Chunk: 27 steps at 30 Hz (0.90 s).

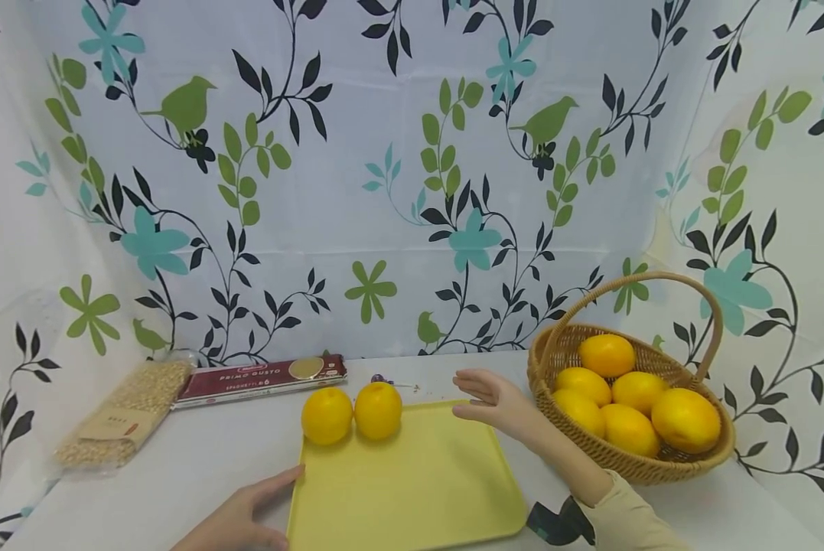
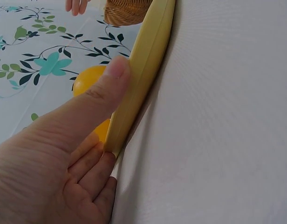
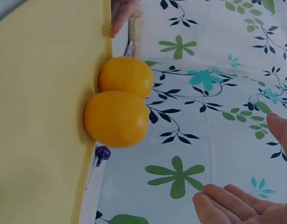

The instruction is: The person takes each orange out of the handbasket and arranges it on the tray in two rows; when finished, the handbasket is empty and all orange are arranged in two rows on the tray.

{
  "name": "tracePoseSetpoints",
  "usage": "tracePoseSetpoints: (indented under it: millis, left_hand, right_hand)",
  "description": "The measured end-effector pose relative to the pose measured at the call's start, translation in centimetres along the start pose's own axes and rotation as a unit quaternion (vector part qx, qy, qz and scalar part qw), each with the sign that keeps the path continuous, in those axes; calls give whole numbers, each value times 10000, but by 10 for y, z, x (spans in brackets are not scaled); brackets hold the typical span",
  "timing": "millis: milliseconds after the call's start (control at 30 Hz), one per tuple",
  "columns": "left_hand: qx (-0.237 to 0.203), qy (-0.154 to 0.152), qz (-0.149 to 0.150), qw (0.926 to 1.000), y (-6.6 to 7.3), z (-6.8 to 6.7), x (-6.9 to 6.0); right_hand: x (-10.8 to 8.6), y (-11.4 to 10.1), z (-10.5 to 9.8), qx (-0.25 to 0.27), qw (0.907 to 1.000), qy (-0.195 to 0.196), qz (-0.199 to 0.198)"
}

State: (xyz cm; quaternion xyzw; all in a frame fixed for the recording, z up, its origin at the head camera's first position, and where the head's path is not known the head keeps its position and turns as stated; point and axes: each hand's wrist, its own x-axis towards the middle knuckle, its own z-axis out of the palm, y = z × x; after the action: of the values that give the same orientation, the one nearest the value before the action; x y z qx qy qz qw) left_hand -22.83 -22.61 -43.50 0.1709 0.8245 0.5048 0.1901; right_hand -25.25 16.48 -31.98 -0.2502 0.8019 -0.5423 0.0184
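Observation:
Two round oranges (image 1: 327,415) sit side by side at the far left corner of a yellow tray (image 1: 412,490). My left hand (image 1: 246,514) is at the tray's left edge; in the left wrist view its thumb and fingertips (image 2: 104,161) touch the rim, with the fingers fairly straight. My right hand (image 1: 494,403) hovers over the tray's far right corner with extended fingers and nothing in it. In the right wrist view this hand (image 3: 246,207) is apart from the oranges (image 3: 116,119).
A wicker basket (image 1: 549,398) of several oranges stands at the right. Behind the tray lies a dark red spaghetti pack (image 1: 260,380), with a bag of grains (image 1: 125,413) to its left. A small purple-wrapped lollipop (image 1: 382,379) lies behind the oranges. Patterned curtain (image 1: 398,191) surrounds the table.

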Motion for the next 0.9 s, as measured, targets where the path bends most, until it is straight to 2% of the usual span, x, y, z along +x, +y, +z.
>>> tracePoseSetpoints:
  millis: [100,267,333,433,700,900]
  left_hand:
    - [-19,-17,59,10000,-1,0,0]
    - [-62,-8,111,9999,-1,1,0]
    - [-77,3,124,9999,-1,1,0]
    - [-121,-2,138,9998,-1,1,-1]
    - [-116,26,77,9999,-3,3,-2]
    - [-182,127,-327,9992,-1,4,-2]
  right_hand:
    - [-10,-2,-9,-2,9997,236,3]
    - [-28,-7,-28,-323,9928,1128,-224]
    - [-35,-7,-37,-488,9889,1367,-320]
    - [-46,-7,-51,-687,9859,1500,-272]
    - [-71,-8,-89,-1177,9780,1714,181]
    - [-82,-10,-109,-1748,9637,1977,398]
